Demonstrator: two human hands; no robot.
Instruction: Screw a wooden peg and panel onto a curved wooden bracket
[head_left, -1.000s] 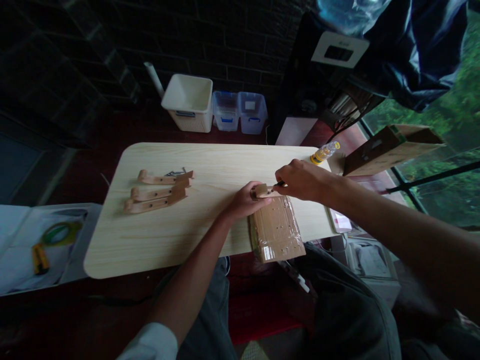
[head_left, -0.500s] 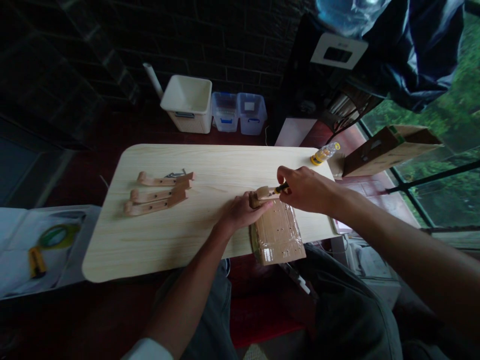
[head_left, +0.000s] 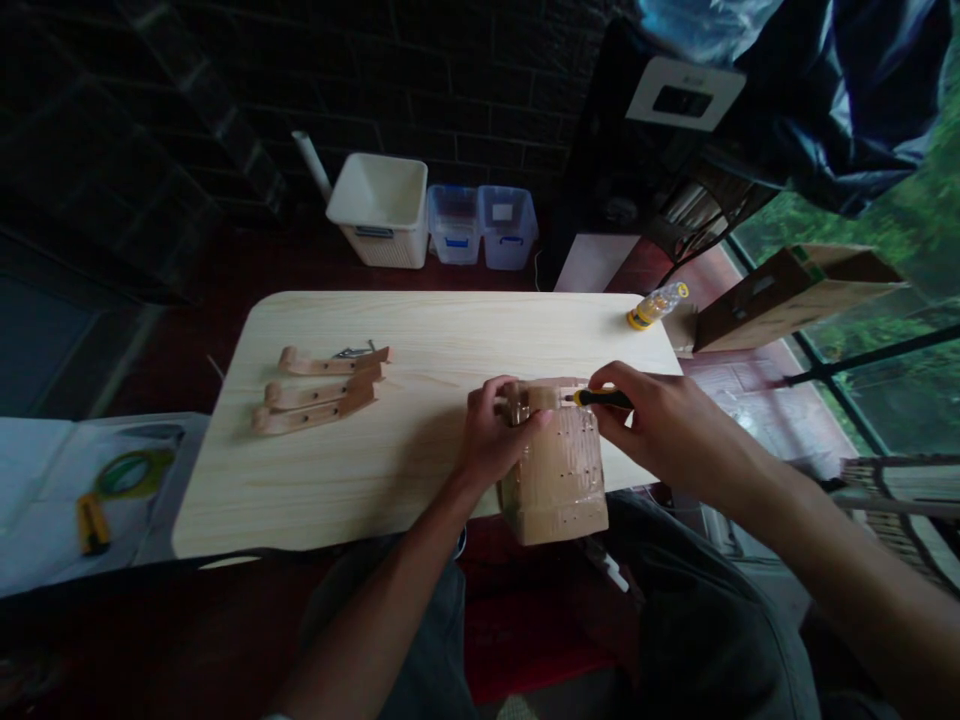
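My left hand (head_left: pixel 495 435) is closed round the far end of a tape-wrapped cardboard block (head_left: pixel 562 485) and a curved wooden piece (head_left: pixel 544 397) lying on it, thumb pressed on top. In my right hand (head_left: pixel 660 415) is a black-and-yellow screwdriver (head_left: pixel 606 398), held nearly level, with its tip at the wooden piece; the exact contact is too small to make out. Small dark holes dot the block, whose near end juts past the table edge. Further left lie several similar curved wooden pieces (head_left: pixel 322 412) with screw holes, and a few screws (head_left: pixel 352 352) beside them.
A clear bottle-shaped container with a yellow base (head_left: pixel 656 306) stands at the table's (head_left: pixel 420 330) far right corner. Behind the table are a white bin (head_left: pixel 386 240) and two clear boxes (head_left: pixel 506 245). A yellow tool (head_left: pixel 91 523) lies on the surface at left; a cardboard box (head_left: pixel 787 300) is at right.
My right hand and the screwdriver have shifted right and slightly down, the screwdriver now lying flatter. The block has tipped a little, and my left hand has moved slightly right with it.
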